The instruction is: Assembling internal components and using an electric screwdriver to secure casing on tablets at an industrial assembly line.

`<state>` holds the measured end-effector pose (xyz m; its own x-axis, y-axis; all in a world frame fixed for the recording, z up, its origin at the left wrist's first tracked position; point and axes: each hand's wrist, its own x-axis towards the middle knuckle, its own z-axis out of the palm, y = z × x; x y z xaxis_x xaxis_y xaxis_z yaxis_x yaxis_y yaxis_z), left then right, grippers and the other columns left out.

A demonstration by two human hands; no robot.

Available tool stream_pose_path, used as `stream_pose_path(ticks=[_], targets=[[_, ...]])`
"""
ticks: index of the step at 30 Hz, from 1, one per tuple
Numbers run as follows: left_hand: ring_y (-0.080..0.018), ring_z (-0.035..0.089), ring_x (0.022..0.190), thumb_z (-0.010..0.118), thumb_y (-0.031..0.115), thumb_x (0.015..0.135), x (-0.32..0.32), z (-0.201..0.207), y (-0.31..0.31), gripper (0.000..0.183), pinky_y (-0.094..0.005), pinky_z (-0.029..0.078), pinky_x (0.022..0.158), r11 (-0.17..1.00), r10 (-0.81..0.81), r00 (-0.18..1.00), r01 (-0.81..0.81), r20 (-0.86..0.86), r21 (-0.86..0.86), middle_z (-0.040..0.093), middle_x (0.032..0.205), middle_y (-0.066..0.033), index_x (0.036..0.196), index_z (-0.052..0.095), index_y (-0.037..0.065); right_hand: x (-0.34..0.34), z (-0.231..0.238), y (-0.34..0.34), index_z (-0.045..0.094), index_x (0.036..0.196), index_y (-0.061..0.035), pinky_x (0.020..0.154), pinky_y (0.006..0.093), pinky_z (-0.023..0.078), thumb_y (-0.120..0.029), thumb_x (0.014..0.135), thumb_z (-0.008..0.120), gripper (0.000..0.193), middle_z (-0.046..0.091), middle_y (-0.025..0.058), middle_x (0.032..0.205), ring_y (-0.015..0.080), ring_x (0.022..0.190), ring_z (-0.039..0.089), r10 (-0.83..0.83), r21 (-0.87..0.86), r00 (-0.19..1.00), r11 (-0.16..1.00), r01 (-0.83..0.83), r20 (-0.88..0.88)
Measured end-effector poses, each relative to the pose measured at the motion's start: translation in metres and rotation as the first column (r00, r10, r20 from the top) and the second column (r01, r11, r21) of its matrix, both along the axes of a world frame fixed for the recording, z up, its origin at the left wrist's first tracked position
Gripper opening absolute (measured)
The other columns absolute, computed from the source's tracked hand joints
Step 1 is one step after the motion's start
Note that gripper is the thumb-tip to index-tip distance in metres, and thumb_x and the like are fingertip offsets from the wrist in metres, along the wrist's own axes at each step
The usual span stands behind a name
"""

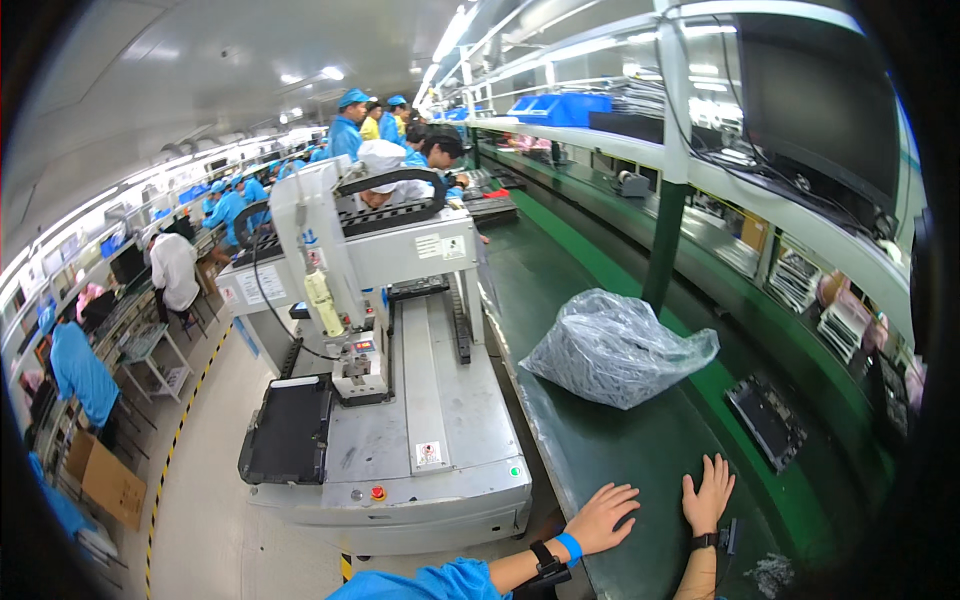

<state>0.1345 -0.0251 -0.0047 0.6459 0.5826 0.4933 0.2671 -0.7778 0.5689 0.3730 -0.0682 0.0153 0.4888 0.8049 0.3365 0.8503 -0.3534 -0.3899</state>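
My left hand [602, 518] lies on the green bench top [570, 440] near its edge, fingers stretched out and holding nothing. A blue band and a black strap circle that wrist. To its right my right hand [708, 494] rests with fingers spread, also with nothing in it. A dark strap with a small black piece is at the right wrist. Beyond both hands sits a clear plastic bag [620, 350] bulging with many small greyish pieces, too small to make out. Right of the bag, a flat black frame-like part [766, 422] lies on the dark line surface.
On the left stands a grey bench machine [400, 440] with a black tray [287, 432] and a red button [378, 493]. A green-and-white post [668, 220] holds up a shelf with a dark monitor [820, 110]. Clear scraps [770, 574] lie near my right forearm. Several people work farther off.
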Motion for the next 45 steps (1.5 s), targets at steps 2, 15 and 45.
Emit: stream_pose_path(ticks=[2,15,45], targets=[[-0.0308,0.045,0.136,0.062,0.022,0.092,-0.001,-0.005,-0.004,0.031,-0.0492,0.03,0.118,1.0,-0.005,1.0,0.005,-0.013,-0.007,0.055,0.14,-0.0145,0.117,0.064,0.004,-0.005,-0.006,-0.006,0.05,0.138,-0.006,0.12,0.0548,0.016,-0.029,0.084,0.066,0.061,0.041,0.0189,0.151,0.0365,0.143,0.031,-0.004,-0.013,1.0,1.0,0.004,0.008],[-0.0313,0.046,0.136,0.061,0.02,0.093,-0.001,-0.005,-0.005,0.029,-0.0494,0.03,0.118,1.0,-0.016,1.0,0.016,-0.022,-0.025,0.055,0.139,-0.0151,0.115,0.064,0.003,-0.007,-0.007,-0.007,0.051,0.138,-0.006,0.121,0.0532,0.016,-0.027,0.084,0.067,0.06,0.041,0.0173,0.152,0.0352,0.143,0.032,0.018,-0.034,1.0,0.999,-0.017,0.017],[-0.0302,0.052,0.13,0.065,0.019,0.089,-0.001,0.002,-0.004,0.022,-0.0488,0.036,0.114,1.0,-0.015,0.998,0.016,0.056,-0.02,0.062,0.132,-0.0133,0.106,0.069,0.005,-0.022,-0.005,-0.022,0.053,0.136,-0.0069,0.119,0.0542,0.019,-0.031,0.087,0.064,0.056,0.045,0.0173,0.148,0.0358,0.142,0.034,0.085,0.029,0.995,0.996,-0.087,0.059]])
